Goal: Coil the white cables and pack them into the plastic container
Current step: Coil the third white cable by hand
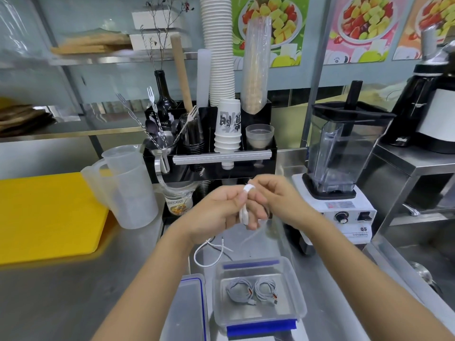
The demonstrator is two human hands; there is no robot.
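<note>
Above the container (299, 303) — both hands (216, 212) (283, 203) pinch a white cable (247, 189).

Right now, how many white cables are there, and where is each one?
Coiled in the plastic container: 2
Held in both hands, left hand and right hand: 1
Loose on the counter: 1
Total: 4

A drinks-shop counter: stacked paper cups (219, 45), blender (342, 153), fruit posters (364, 23).
</note>
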